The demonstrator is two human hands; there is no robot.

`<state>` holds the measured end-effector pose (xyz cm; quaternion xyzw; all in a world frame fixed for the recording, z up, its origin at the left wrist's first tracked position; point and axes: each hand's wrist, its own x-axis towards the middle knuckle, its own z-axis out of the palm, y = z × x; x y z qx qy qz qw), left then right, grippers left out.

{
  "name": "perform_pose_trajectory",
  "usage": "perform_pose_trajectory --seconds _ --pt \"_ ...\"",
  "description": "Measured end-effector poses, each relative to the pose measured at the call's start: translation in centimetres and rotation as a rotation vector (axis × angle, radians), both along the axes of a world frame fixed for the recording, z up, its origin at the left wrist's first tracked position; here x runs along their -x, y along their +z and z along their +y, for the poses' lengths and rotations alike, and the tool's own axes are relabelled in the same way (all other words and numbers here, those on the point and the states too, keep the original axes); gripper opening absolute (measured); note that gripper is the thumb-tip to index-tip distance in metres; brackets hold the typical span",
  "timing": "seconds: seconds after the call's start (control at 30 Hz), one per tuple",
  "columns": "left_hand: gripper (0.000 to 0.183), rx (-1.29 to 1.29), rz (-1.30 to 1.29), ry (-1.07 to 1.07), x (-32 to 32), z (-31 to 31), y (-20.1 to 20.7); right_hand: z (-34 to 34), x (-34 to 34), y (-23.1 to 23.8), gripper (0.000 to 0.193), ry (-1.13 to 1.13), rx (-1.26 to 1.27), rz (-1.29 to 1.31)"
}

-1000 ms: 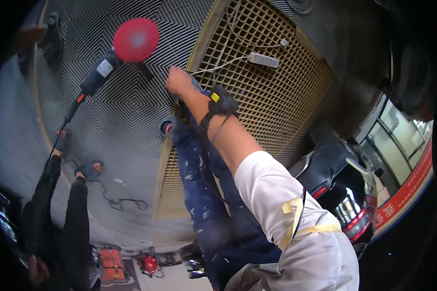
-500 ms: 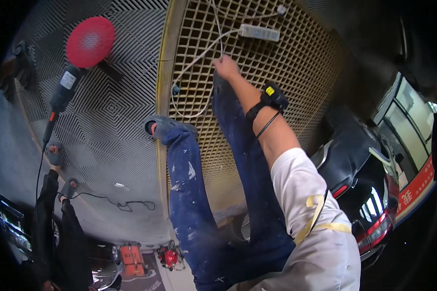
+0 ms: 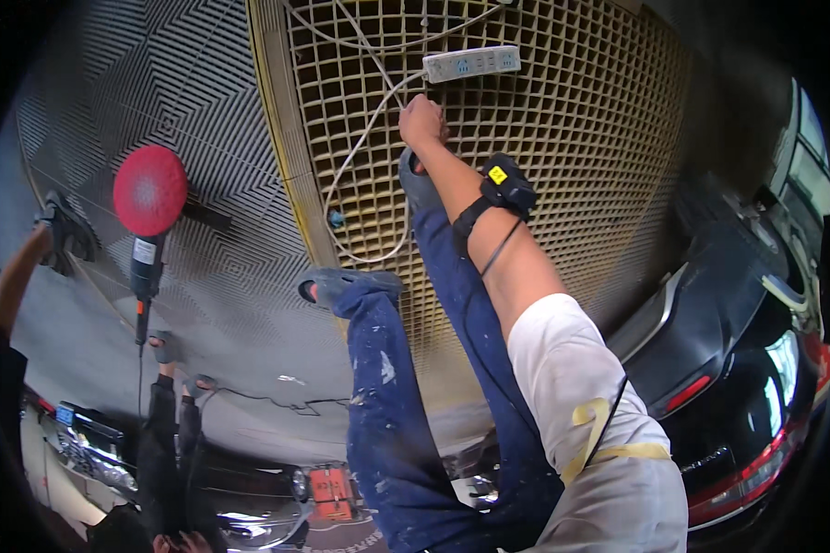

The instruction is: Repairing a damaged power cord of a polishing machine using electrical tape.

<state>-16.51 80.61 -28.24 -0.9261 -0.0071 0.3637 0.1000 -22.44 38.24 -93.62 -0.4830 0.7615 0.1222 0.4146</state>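
Observation:
My right hand (image 3: 421,122) reaches forward over a yellow grating, its fingers curled closed; whatever they hold is hidden. Just beyond it lies a white power strip (image 3: 472,64). A white cord (image 3: 349,164) loops from the strip across the grating and passes close to this hand. On my right forearm sits a black strapped device (image 3: 507,187) with a yellow label. My grey clog (image 3: 419,181) is right below the hand. My left hand is out of view. To the left, a polisher (image 3: 148,212) with a round red pad lies on the patterned floor.
Yellow grating (image 3: 544,138) fills the middle, bordered by a wooden edge (image 3: 286,138). A black car (image 3: 701,350) stands at right. Another person's dark-trousered legs (image 3: 161,433) are at lower left, and a sandalled foot (image 3: 65,235) at far left. An orange machine (image 3: 332,491) stands behind.
The view has shifted, so the grating's edge and polisher appear differently placed. My right hand now appears closer to the power strip. A sandalled foot has come into clearer view at far left.

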Motion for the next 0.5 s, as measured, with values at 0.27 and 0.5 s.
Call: perform_pose_trajectory --seconds 0.27,0.5 --pt "0.045 -0.035 -0.018 -0.002 0.8 -1.3 0.9 -3.3 -0.8 0.7 0.083 -0.309 -0.167 -0.05" --pt "0.047 -0.047 0.04 0.081 3.0 -1.5 2.6 -3.4 1.8 -6.5 0.021 -0.557 0.096 -0.125"
